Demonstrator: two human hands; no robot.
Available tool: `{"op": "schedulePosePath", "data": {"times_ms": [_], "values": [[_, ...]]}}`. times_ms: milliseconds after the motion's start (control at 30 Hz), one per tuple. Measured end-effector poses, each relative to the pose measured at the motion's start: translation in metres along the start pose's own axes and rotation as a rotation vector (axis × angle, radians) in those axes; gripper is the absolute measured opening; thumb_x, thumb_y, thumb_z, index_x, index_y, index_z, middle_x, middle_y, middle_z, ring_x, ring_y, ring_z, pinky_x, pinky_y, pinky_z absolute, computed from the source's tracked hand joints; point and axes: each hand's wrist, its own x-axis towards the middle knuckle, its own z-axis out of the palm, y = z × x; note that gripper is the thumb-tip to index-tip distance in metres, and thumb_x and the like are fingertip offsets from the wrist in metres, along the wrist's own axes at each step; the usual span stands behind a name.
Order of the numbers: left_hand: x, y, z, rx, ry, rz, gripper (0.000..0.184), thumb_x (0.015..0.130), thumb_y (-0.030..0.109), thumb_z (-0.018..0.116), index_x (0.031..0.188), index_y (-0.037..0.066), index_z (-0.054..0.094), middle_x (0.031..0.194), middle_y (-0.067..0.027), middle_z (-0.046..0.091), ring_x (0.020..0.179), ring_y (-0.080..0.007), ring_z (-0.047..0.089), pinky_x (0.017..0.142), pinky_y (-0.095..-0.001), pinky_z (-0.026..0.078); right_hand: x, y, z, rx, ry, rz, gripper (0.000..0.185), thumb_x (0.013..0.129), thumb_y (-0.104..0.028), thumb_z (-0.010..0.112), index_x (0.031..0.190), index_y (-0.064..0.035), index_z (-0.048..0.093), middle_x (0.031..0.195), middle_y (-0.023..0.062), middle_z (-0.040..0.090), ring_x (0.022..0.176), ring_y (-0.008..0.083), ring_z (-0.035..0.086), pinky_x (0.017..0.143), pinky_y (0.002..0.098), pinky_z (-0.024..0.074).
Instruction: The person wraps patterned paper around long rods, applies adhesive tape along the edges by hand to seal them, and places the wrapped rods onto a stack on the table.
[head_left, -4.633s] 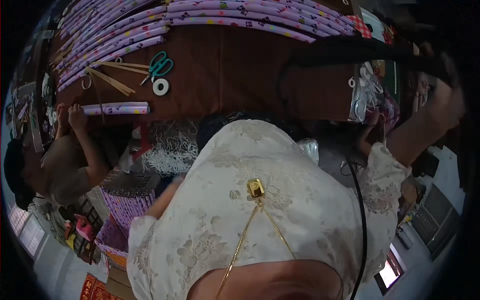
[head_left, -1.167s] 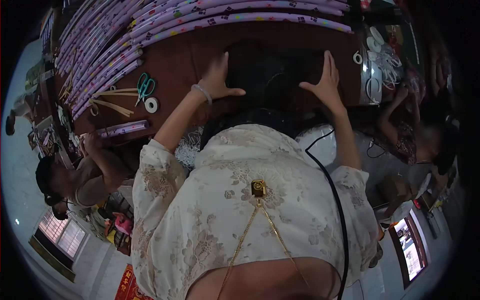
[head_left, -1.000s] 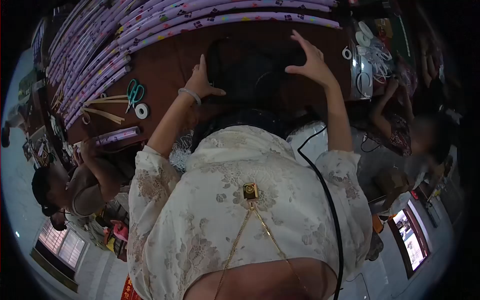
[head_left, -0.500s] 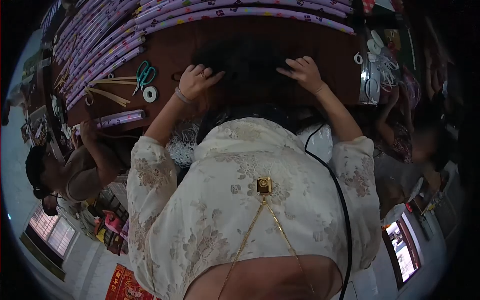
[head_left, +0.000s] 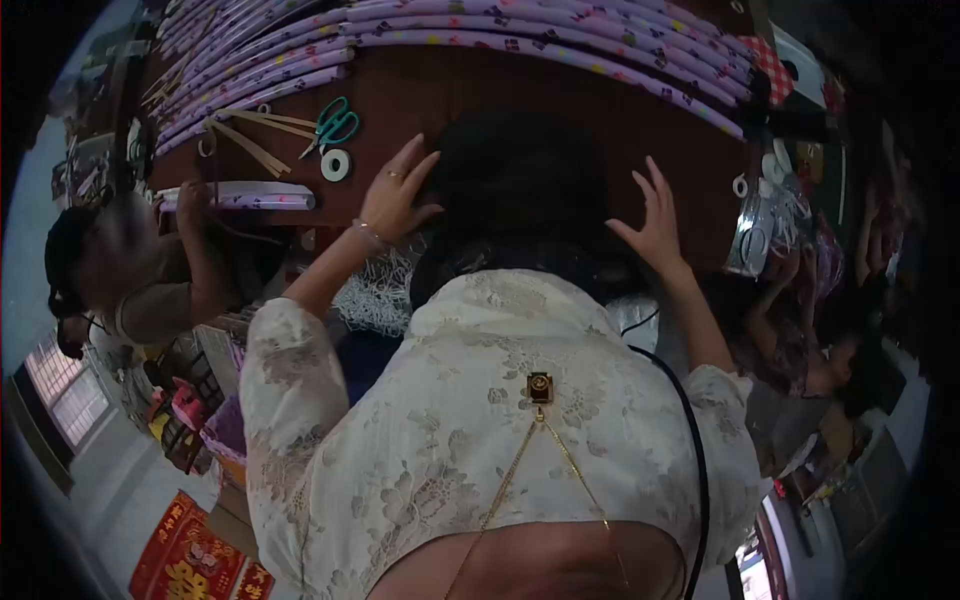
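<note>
From the person's chest, the dark item (head_left: 520, 165), too dim to identify, sits at twelve o'clock on the tabletop (head_left: 400, 100). The left hand (head_left: 388, 205) is at eleven, fingers apart, contact with it unclear; the right hand (head_left: 655, 235), at one, has its fingers spread, just off it. I'd bring both palms in level and press evenly, well short of the scissors (head_left: 322, 132) out at eleven.

Left hand (head_left: 393, 201), right hand (head_left: 656, 232) uncurled (splayed)
</note>
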Motion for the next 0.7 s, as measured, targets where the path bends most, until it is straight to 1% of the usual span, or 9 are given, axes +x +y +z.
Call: {"op": "schedulePosePath", "data": {"times_ms": [100,200,300,400,467,500,567,633,700], "values": [[0.049,0.022,0.025,0.177,0.018,-0.08,0.091,0.062,0.018,0.074,0.136,0.014,0.022,0.139,-0.0136,0.024,0.124,-0.0338,0.031,0.099,-0.0417,0.033,0.064,-0.028,0.034,-0.143,-0.072,-0.106,0.093,0.065,-0.031,0.075,0.137,-0.0126,0.019,0.144,0.0132,0.009,0.13,0.036,0.017,0.105,0.0492,0.017],[0.052,0.016,0.042,-0.049,-0.014,-0.069,0.081,0.061,0.005,0.066,0.133,0.014,0.03,0.133,-0.0134,0.032,0.121,-0.0328,0.034,0.098,-0.0399,0.035,0.088,-0.015,0.048,-0.161,-0.409,-0.048,0.098,0.062,-0.03,0.077,0.139,-0.0148,0.017,0.138,0.0139,0.022,0.124,0.0359,0.028,0.1,0.046,0.0285],[0.043,0.009,0.049,-0.046,0.069,0.081,0.07,0.064,0.001,0.059,0.129,0.012,0.037,0.131,-0.0133,0.037,0.121,-0.032,0.036,0.096,-0.0389,0.037,0.08,-0.016,0.035,-0.215,-0.422,-0.125,0.098,0.062,-0.027,0.077,0.138,-0.0121,0.017,0.136,0.0159,0.026,0.121,0.0363,0.032,0.095,0.043,0.0361],[0.037,0.011,0.022,-0.187,0.001,0.019,0.057,0.074,0.012,0.059,0.127,0.01,0.039,0.133,-0.0136,0.036,0.121,-0.0309,0.037,0.095,-0.0394,0.037,0.094,-0.025,0.02,-0.262,-0.492,-0.145,0.091,0.064,-0.027,0.075,0.137,-0.0119,0.023,0.136,0.0146,0.027,0.115,0.0369,0.04,0.09,0.0413,0.0398],[0.035,-0.011,0.004,-0.318,0.053,0.022,0.046,0.078,0.021,0.06,0.12,0.009,0.047,0.128,-0.0132,0.043,0.119,-0.0291,0.041,0.094,-0.0393,0.037,0.13,-0.044,-0.002,-0.101,-0.569,0.003,0.07,0.069,-0.029,0.071,0.129,-0.0099,0.039,0.132,0.0123,0.034,0.108,0.0334,0.049,0.086,0.0396,0.0425],[0.038,-0.031,-0.005,-0.311,0.107,0.056,0.041,0.079,0.025,0.06,0.115,0.008,0.052,0.124,-0.0129,0.048,0.118,-0.028,0.043,0.094,-0.0392,0.037,0.156,-0.047,-0.008,-0.13,-0.368,-0.156,0.041,0.077,-0.027,0.065,0.112,-0.0067,0.055,0.118,0.0107,0.05,0.098,0.0287,0.055,0.082,0.0364,0.0446],[0.057,-0.07,-0.039,-0.211,0.294,0.011,0.026,0.077,0.018,0.062,0.101,0.008,0.061,0.107,-0.009,0.059,0.107,-0.0273,0.052,0.088,-0.0385,0.042,0.21,-0.064,-0.029,0.014,-0.143,-0.131,0.025,0.081,-0.021,0.059,0.099,-0.0042,0.06,0.098,0.0099,0.06,0.092,0.0246,0.057,0.077,0.0334,0.0452],[0.086,-0.128,-0.072,-0.151,0.51,-0.219,0.025,0.076,0.01,0.06,0.101,0.011,0.061,0.102,-0.0102,0.06,0.093,-0.0286,0.057,0.078,-0.0364,0.046,0.278,-0.071,-0.031,0.059,0.067,-0.043,0.019,0.083,-0.017,0.057,0.096,-0.0033,0.06,0.088,0.01,0.061,0.084,0.0228,0.058,0.073,0.0312,0.045],[0.122,-0.202,-0.105,-0.037,0.614,-0.279,0.024,0.076,0.005,0.056,0.099,0.011,0.059,0.096,-0.0116,0.061,0.087,-0.0299,0.058,0.073,-0.0388,0.047,0.352,-0.06,-0.02,0.064,0.157,-0.112,0.021,0.083,-0.017,0.056,0.1,-0.0049,0.059,0.094,0.01,0.06,0.081,0.0212,0.058,0.072,0.0309,0.045]]}}
